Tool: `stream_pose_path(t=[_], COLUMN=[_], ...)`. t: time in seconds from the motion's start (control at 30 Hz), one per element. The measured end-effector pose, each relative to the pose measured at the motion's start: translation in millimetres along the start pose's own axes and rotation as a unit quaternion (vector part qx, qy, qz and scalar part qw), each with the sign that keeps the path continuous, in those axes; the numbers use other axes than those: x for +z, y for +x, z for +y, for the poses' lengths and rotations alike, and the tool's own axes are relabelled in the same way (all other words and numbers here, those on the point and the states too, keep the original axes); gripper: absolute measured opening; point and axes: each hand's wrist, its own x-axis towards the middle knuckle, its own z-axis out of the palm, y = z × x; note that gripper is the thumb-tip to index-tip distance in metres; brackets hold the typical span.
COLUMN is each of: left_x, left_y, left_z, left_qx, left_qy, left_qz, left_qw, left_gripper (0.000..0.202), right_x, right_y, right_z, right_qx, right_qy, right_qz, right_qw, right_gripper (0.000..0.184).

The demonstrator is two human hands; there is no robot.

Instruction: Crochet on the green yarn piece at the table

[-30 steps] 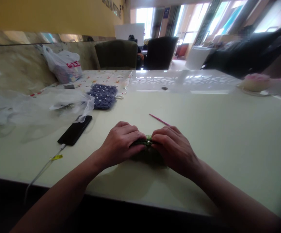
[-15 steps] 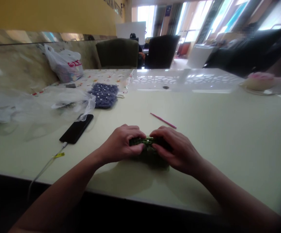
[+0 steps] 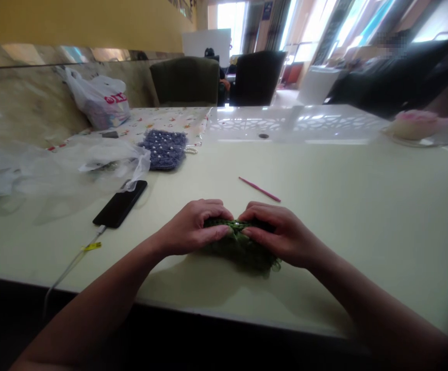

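Grasping a green crochet piece [image 3: 239, 246] from both sides; left hand [image 3: 191, 229] and right hand [image 3: 281, 234] clench it, its long axis crossing between them.

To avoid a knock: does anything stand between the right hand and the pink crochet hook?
Nothing visible does: the pink crochet hook lies on the table beyond the right hand, which holds the green crocheted piece, with only tabletop between.

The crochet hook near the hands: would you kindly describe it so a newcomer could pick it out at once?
On the pale table, find the left hand and right hand pinching a green crocheted piece. Just beyond them lies a slim pink crochet hook, slanted and touching nothing. It is the only thin pink thing there.
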Motion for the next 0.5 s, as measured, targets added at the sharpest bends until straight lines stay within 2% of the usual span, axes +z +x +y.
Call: stream_pose_path(t=[0.5], left_x=[2.8], left_y=[-0.7], left_z=[0.9], left_qx=[0.029], left_qy=[0.035], left_qz=[0.002], left_qw=[0.999], left_gripper=[0.011], right_x=[-0.4], right_y=[0.4], right_z=[-2.0], right_qx=[0.025], right_qy=[0.032], right_qz=[-0.033], right_qw=[0.999], right_gripper=[0.010])
